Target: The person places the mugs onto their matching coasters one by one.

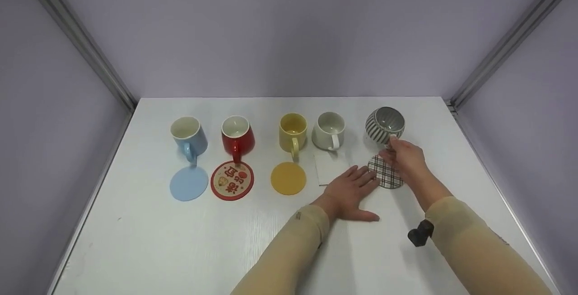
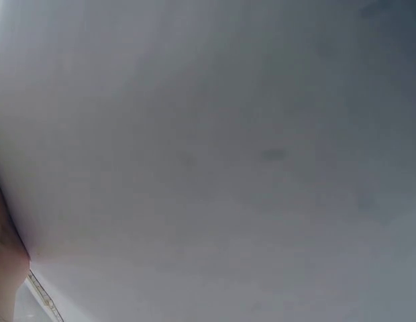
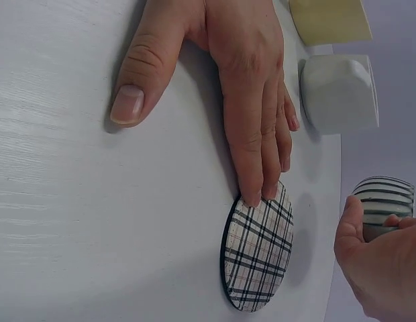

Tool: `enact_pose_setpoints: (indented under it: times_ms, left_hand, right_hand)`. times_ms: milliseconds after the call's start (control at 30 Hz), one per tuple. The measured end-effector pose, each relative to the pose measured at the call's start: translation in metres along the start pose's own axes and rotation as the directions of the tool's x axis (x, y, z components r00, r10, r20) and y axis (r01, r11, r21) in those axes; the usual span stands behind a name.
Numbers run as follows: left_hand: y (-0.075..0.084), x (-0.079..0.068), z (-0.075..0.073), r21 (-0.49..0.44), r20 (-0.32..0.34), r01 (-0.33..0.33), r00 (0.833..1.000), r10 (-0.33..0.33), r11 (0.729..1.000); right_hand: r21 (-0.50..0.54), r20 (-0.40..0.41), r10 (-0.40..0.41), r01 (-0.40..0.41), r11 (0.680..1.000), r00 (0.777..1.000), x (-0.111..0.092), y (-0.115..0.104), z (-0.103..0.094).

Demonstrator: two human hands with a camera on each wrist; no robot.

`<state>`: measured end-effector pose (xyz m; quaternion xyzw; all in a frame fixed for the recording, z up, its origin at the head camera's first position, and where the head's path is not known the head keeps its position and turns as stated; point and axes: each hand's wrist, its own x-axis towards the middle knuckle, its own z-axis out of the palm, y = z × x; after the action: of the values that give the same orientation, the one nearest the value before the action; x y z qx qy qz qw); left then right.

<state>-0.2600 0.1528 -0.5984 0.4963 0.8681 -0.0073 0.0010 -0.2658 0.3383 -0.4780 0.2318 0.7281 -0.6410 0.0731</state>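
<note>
A striped grey-and-white mug [image 1: 385, 125] is in my right hand [image 1: 408, 159], pinched at its near side, where the fingers cover the handle. It is held just above the far edge of a round plaid coaster [image 1: 386, 173], its shadow on the table below in the right wrist view. My left hand [image 3: 245, 87] lies flat with fingers straight and thumb spread, fingertips on the edge of that coaster. Close to the left fingers is a square white coaster [image 1: 326, 168], with a white mug [image 1: 328, 132] standing behind it. The left wrist view shows mostly blurred white tabletop.
Farther left stand a yellow mug [image 1: 292, 132], a red mug [image 1: 238, 137] and a light blue mug [image 1: 189, 137], handles toward me. In front of them lie a yellow coaster [image 1: 288, 178], a red patterned coaster [image 1: 232, 181] and a blue coaster [image 1: 188, 184]. Walls enclose the white table [image 1: 180, 250].
</note>
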Motion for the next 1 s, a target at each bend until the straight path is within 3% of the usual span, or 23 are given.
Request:
enact_pose_setpoints:
  times_ms: [467, 833, 1000]
  left_hand:
    - [0.002, 0.003, 0.000, -0.001, -0.003, -0.009, 1.000, 0.009, 1.000]
    - [0.000, 0.001, 0.001, -0.010, 0.016, -0.003, 1.000, 0.003, 1.000]
    - [0.000, 0.001, 0.000, -0.028, 0.014, 0.004, 1.000, -0.004, 1.000]
  right_hand:
    - [-0.015, 0.012, -0.057, 0.058, 0.998, 0.998, -0.024, 0.001, -0.006]
    - [0.020, 0.033, -0.035, 0.034, 0.999, 0.999, -0.037, 0.010, -0.005]
    - [-0.012, 0.027, -0.030, 0.030, 0.999, 0.999, -0.039, 0.016, -0.008]
